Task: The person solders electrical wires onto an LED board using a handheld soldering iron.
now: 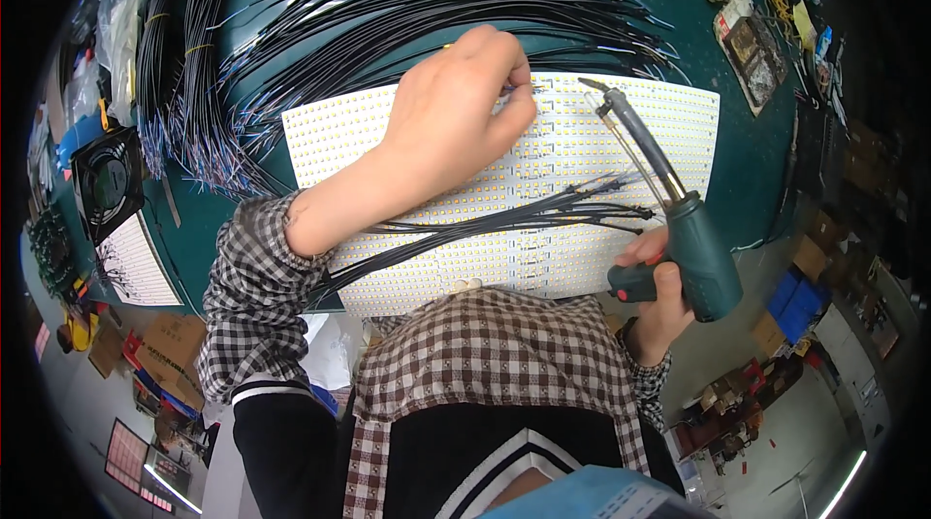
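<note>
A large white LED panel [388, 272], dotted with rows of small yellow chips, lies on the table in front of me. My left hand [465, 97] is over its far part, thumb and forefinger pinched together near the middle strip. Thin wire ends seem to poke out at those fingertips; most of that cable is hidden by the hand. In my right hand [664, 291] is a dark green soldering gun [703, 257], gripped by its handle, its tip pointing up and left over the panel's far edge. Several black cables [485, 225] lie in a bunch across the panel, below my left wrist.
Many loose black cables [436, 19] spread across the green table [698, 44] beyond the panel. Thicker cable bundles [199, 63] hang at the left, near a black fan [107, 184]. A stained soldering tray [752, 48] sits at the far right.
</note>
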Demonstrator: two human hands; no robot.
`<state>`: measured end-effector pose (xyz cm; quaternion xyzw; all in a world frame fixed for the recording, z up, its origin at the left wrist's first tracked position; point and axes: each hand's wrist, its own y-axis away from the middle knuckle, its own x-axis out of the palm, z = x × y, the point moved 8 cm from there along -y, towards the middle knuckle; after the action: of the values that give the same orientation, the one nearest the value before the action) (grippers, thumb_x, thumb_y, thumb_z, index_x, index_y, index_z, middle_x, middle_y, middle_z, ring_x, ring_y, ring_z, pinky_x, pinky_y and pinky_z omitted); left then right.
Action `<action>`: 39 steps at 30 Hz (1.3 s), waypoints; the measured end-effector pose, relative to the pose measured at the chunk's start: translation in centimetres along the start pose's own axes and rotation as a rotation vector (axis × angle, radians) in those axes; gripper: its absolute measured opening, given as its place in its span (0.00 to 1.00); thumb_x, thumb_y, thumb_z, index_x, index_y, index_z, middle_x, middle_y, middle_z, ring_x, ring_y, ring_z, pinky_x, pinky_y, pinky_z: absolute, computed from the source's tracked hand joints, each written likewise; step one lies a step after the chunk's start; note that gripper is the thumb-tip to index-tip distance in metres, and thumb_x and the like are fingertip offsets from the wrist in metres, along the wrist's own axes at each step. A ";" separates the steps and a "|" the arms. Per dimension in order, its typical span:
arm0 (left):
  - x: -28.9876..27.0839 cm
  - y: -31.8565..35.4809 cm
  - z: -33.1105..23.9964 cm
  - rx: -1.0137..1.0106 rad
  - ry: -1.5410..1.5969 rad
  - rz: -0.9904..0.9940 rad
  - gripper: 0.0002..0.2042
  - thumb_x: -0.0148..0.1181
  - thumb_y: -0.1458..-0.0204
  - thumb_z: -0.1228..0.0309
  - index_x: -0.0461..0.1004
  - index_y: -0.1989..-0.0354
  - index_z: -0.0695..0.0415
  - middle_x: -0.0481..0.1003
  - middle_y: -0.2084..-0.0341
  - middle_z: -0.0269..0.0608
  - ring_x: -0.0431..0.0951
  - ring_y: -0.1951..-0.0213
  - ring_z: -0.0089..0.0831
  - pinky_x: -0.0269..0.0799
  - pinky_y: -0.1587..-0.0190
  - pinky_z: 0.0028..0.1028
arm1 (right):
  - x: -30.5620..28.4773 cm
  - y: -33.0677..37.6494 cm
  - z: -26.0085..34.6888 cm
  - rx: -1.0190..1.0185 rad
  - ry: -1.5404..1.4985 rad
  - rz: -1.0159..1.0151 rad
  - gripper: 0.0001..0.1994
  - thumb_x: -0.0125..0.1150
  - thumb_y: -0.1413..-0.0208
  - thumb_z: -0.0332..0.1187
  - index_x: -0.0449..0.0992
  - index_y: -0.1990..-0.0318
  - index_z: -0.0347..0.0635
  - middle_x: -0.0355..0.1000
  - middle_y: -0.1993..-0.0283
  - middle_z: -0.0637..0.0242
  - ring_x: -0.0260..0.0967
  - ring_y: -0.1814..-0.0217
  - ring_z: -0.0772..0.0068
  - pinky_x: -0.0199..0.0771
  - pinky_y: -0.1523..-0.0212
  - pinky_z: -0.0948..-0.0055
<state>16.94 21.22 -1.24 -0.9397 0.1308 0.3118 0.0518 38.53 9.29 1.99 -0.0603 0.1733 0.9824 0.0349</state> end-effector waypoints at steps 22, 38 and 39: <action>-3.8 6.7 -4.4 -0.044 -0.254 0.216 0.05 0.59 0.52 0.76 0.69 0.68 0.58 0.68 0.74 0.43 0.73 0.71 0.45 0.68 0.71 0.39 | -5.3 0.2 0.6 -0.369 -0.264 -0.108 0.36 0.48 0.40 0.53 0.54 0.39 0.24 0.63 0.66 0.64 0.64 0.60 0.72 0.77 0.71 0.78; -1.2 3.0 -3.5 0.006 -0.127 0.045 0.06 0.58 0.51 0.74 0.68 0.69 0.61 0.71 0.72 0.47 0.74 0.70 0.46 0.70 0.68 0.37 | -4.0 0.1 -0.1 -0.254 -0.214 -0.135 0.36 0.48 0.40 0.53 0.56 0.40 0.23 0.63 0.67 0.64 0.64 0.63 0.72 0.73 0.72 0.79; -1.3 3.2 -3.3 -0.067 -0.025 0.067 0.05 0.56 0.51 0.75 0.68 0.69 0.62 0.71 0.72 0.48 0.74 0.69 0.47 0.71 0.67 0.40 | -3.9 0.0 -0.2 -0.247 -0.230 -0.111 0.36 0.48 0.40 0.53 0.57 0.40 0.23 0.63 0.67 0.63 0.64 0.62 0.72 0.73 0.72 0.79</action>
<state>16.94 17.88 2.15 -0.9321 0.1509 0.3292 0.0116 42.43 9.04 2.28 0.0391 0.0428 0.9932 0.1009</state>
